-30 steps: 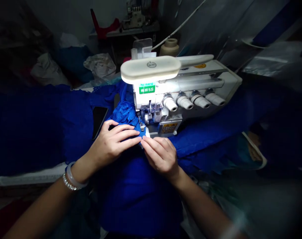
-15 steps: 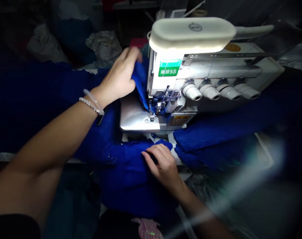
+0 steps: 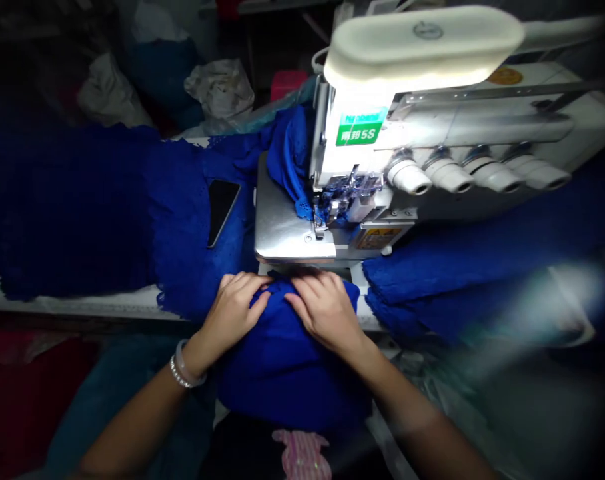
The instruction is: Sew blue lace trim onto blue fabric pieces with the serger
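A white overlock sewing machine (image 3: 432, 133) with a green label stands on the table, its lamp lighting the steel plate (image 3: 282, 230). Blue lace cloth (image 3: 290, 157) hangs behind the presser foot. In front of the plate lies a bundle of blue fabric (image 3: 282, 360) that runs down toward my lap. My left hand (image 3: 232, 313), with bracelets at the wrist, grips the bundle's upper left edge with curled fingers. My right hand (image 3: 325, 310) pinches the same fabric at its top edge, close beside the left.
A dark phone (image 3: 221, 208) lies on blue cloth (image 3: 82, 207) spread over the table's left side. More folded blue fabric (image 3: 457, 280) lies to the right under the machine's four thread knobs (image 3: 477, 175). Bags and bundles (image 3: 217, 83) crowd the dark background.
My left hand came back from behind the machine, leaving the lace there, and joined the right hand on the fabric bundle at the table's front edge. The view shifted slightly right.
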A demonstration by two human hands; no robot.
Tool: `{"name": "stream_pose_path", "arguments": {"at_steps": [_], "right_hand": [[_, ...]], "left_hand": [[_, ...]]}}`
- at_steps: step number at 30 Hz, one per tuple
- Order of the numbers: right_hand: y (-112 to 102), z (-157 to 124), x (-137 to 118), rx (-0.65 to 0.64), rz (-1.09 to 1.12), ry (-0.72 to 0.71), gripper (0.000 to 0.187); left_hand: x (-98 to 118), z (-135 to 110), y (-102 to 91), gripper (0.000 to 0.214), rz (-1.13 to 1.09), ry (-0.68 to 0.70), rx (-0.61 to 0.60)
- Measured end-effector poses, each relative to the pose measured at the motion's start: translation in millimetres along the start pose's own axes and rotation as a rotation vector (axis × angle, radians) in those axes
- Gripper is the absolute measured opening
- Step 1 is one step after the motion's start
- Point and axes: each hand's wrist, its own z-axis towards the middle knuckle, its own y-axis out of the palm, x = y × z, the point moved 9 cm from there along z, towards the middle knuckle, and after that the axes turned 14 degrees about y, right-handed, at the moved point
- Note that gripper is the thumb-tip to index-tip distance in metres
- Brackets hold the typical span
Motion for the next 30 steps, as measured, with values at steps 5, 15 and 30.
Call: {"name": "stream_pose_path", "arguments": {"at_steps": [5, 15, 30], "right_hand": [[-22.2, 4.4, 20.8, 0.098, 0.125, 0.201, 0.023], [-35.1, -8.7, 24.8, 0.009, 1.185, 0.684, 0.016], [-27.3, 7.3, 36.1, 0.092, 0.791, 0.536, 0.054]], "left_hand": [[7.7, 6.6, -39.6, 0.014, -0.033, 0.021, 0.231], [56.9, 82.2, -77.7, 0.006, -0.35, 0.298, 0.338], [37.1, 93.9, -63.5, 0.009, -0.14, 0.161, 0.284]]}}
